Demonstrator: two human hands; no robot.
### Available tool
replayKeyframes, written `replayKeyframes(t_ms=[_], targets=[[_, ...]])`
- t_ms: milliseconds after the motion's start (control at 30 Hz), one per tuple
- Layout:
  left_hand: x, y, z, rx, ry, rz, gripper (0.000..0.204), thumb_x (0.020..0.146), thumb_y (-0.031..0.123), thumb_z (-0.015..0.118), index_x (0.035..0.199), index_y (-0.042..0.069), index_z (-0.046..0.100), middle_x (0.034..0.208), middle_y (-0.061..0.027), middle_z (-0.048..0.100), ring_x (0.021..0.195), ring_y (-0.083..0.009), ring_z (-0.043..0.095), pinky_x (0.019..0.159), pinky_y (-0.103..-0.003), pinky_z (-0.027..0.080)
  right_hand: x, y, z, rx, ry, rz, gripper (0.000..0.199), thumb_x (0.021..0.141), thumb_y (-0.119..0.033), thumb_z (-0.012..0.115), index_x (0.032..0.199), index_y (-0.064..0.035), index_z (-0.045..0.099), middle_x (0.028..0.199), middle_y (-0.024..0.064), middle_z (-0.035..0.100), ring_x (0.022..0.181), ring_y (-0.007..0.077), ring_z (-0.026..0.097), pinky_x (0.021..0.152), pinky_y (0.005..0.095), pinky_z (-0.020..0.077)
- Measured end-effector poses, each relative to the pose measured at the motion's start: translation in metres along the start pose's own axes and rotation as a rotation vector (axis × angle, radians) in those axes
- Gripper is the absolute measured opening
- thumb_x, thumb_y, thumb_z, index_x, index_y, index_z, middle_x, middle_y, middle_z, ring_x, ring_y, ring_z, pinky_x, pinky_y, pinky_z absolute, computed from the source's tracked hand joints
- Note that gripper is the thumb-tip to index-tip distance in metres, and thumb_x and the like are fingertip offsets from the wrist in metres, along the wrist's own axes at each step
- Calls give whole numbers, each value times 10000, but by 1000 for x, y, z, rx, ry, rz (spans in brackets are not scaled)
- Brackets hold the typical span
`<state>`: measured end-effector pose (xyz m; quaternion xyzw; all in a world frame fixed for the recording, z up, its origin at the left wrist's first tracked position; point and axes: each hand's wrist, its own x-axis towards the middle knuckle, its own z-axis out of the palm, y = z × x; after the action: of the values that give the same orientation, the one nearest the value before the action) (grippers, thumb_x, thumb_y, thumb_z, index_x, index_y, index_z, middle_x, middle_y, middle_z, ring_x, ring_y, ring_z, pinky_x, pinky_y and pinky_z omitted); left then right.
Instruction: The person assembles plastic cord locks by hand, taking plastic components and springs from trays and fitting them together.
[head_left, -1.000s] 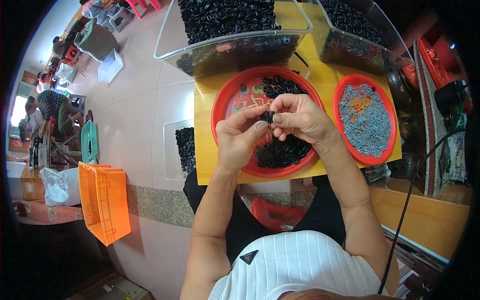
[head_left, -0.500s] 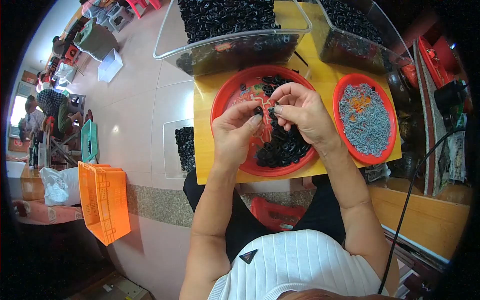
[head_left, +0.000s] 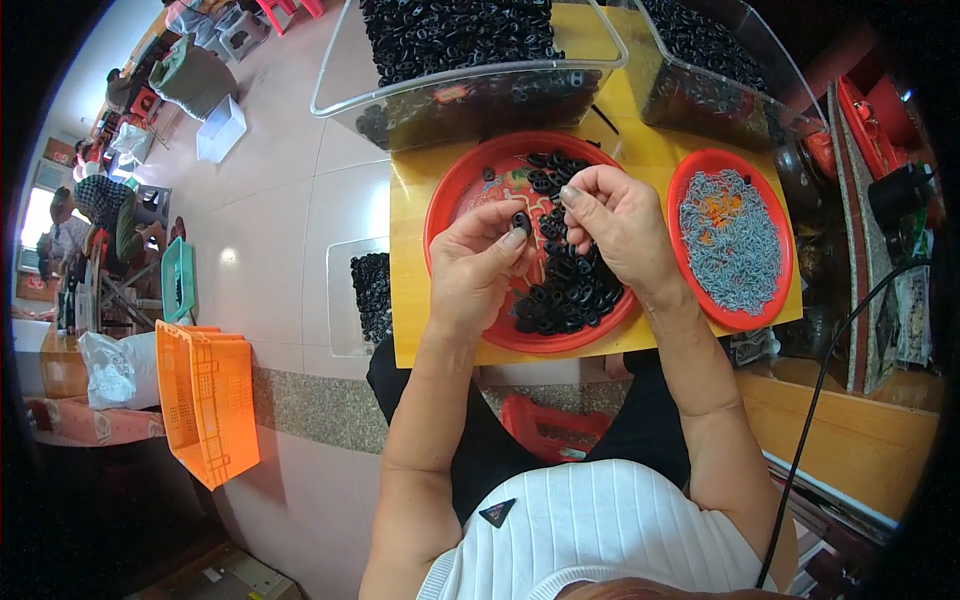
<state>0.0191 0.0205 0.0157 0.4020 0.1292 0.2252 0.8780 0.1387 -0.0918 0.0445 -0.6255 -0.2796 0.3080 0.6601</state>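
Observation:
Between the thumb and forefinger of my left hand (head_left: 472, 268) is a small black oval plastic piece (head_left: 521, 222) with holes in it. My right hand (head_left: 632, 238) is just to the right, thumb and forefinger pinched together; whether something small sits in that pinch is hidden. Both hands are over a round red tray (head_left: 434, 215), whose printed bottom carries a heap of similar black pieces (head_left: 565, 305), mostly at its right side. To the right of it, a red oval tray (head_left: 784, 255) is full of small grey screws (head_left: 730, 265) with a patch of orange showing among them.
Two clear plastic bins (head_left: 480, 95) (head_left: 740, 105) full of black pieces stand at the table's far side. Another clear box (head_left: 340, 300) of black pieces is on the floor at left, near an orange crate (head_left: 205, 400). A black cable (head_left: 815, 400) hangs at right.
My right hand has drawn back a little to the right, away from my left hand, and its fingers have closed more. My left hand still holds the black piece, almost in place.

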Motion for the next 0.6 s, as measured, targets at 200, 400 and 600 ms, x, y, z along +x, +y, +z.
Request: replayKeyframes(t_ms=[200,400,600], targets=[[0,1,0,-31,-6,-10,250,774,-50,550,1023,-30,546,806,-76,584,676,-131,577,549,-216,438,-4,-5,5,-2,-41,-1,129,848,-135,527,839,-7,542,673,11,561,554,57,534,496,182,449],[-1,1,1,-18,2,15,255,774,-48,555,1028,-29,545,805,-73,585,682,-127,574,552,-215,439,-6,-5,7,50,-64,-34,105,841,-93,527,859,4,563,698,20,578,576,61,548,511,184,458],[-2,0,4,44,-8,51,255,773,-41,564,1028,-36,544,798,-64,580,662,-109,552,558,-214,442,-8,-8,6,21,-50,-9,95,811,-75,563,840,12,589,679,24,585,569,51,542,509,180,452]])
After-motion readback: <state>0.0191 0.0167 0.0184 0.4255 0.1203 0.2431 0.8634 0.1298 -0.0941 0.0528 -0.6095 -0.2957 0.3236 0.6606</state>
